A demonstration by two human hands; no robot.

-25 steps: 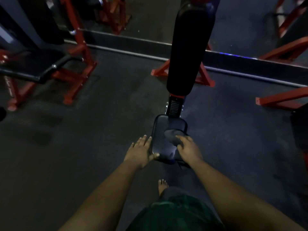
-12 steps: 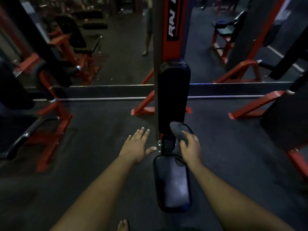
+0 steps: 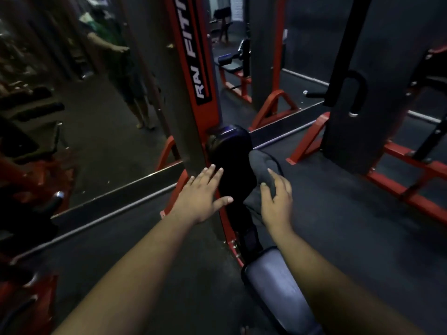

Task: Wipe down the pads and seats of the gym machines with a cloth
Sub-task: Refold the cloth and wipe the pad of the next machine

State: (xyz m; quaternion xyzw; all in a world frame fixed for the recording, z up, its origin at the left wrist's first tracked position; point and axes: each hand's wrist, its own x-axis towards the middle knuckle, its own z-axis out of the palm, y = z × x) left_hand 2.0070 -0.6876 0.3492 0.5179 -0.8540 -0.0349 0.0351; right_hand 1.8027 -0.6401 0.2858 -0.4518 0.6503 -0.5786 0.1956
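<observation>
A black upright back pad point(image 3: 232, 165) stands against a red and grey machine column point(image 3: 191, 68). Below it lies the grey-black seat point(image 3: 273, 281). My right hand point(image 3: 275, 199) holds a dark grey cloth point(image 3: 260, 170) against the right side of the back pad. My left hand point(image 3: 203, 194) is spread flat, fingers straight, at the pad's left edge near the column; whether it touches is unclear.
A wall mirror point(image 3: 96, 105) on the left reflects a person and dark benches. Red machine frames point(image 3: 411, 180) stand on the right, another red frame point(image 3: 29, 298) at lower left. Dark rubber floor point(image 3: 338, 226) surrounds the seat.
My view has risen from the seat to the back pad. My right hand has carried the cloth up from the seat onto the back pad, and the left hand followed upward.
</observation>
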